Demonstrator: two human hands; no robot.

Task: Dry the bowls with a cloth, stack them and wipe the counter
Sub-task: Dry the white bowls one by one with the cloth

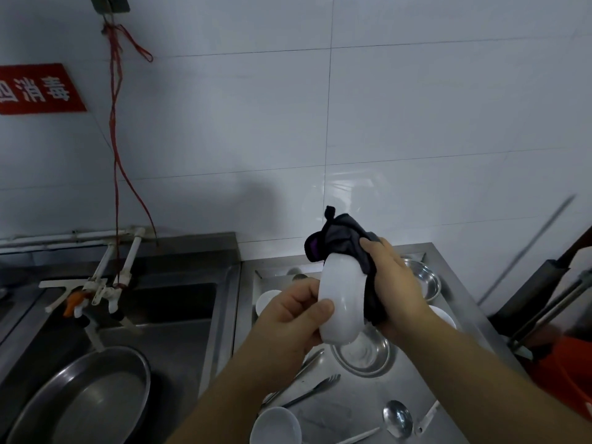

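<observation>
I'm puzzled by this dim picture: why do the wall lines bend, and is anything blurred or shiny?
Head view: the wide-angle lens bows the tile seams; the light is dim and bluish; a soft glare patch sits on the wall above the dark cloth; a shadow falls left of it; the white bowl is fairly sharp, the right edge smeared.

We can read only one piece of writing: a red sign [38, 88] fixed to the white tiled wall [320, 107] at the left edge, with white Chinese characters "消毒", preceded by a character cut off at the frame's edge. We find nothing else legible.
</observation>
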